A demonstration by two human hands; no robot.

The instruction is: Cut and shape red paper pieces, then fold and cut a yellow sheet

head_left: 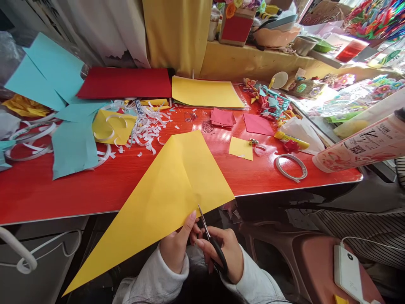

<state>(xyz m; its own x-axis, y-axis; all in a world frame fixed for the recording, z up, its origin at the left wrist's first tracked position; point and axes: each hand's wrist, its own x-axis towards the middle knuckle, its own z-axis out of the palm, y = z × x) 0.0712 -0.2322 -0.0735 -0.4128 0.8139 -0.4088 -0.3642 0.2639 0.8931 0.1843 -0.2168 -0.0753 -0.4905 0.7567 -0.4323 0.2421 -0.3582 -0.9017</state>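
A large sheet of yellow paper (158,190) with a crease down it hangs over the table's front edge, one long corner reaching to the lower left. My left hand (177,245) pinches its near edge, thumb on top and fingers underneath. My right hand (226,249) is closed round the black handles of a pair of scissors (218,253). The scissor blades point up and away and lie at the sheet's near edge, just right of my left thumb. Whether the lower blade is under the paper is hard to see.
White paper shreds (148,126) and blue paper (76,147) lie left on the red table (126,177). Red sheets (126,82) and yellow sheets (205,93) sit at the back. Rightward are a small yellow square (241,147), a paper strip roll (291,166) and a tall cup (357,143).
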